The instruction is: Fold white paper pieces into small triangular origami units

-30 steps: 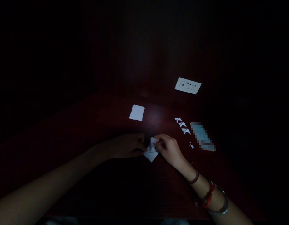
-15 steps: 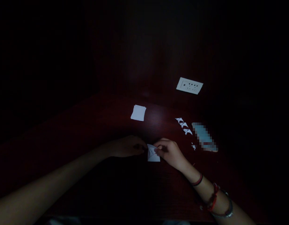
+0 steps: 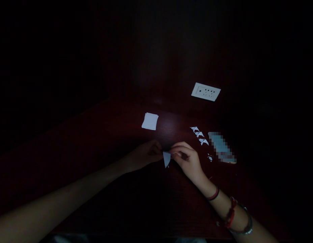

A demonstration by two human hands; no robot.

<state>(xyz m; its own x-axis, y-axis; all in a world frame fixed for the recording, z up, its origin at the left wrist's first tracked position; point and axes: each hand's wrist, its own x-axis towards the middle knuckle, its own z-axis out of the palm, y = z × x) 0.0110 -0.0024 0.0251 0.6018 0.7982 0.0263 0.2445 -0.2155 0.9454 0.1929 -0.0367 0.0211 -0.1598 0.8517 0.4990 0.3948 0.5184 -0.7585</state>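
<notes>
A small piece of folded white paper (image 3: 167, 158) hangs between my two hands, its lower end narrowing to a point. My left hand (image 3: 148, 152) pinches its upper left corner; that hand lies in shadow. From the other side, my right hand (image 3: 187, 158) grips the upper right edge between thumb and fingers. Bracelets circle the right wrist and forearm. Beyond the hands, a stack of square white paper sheets (image 3: 150, 121) lies on the dark red table. Several small folded paper pieces (image 3: 199, 134) stand in a slanting row at the right.
A phone (image 3: 221, 146), its screen blurred out, lies right of the folded pieces. Tiny white paper scraps (image 3: 209, 157) are scattered near it. A white socket plate (image 3: 206, 91) is on the back panel. The surroundings are very dark.
Both hands have moved up slightly, lifting the paper. It showed a broad, partly folded face before; now it appears narrower and pointed downward.
</notes>
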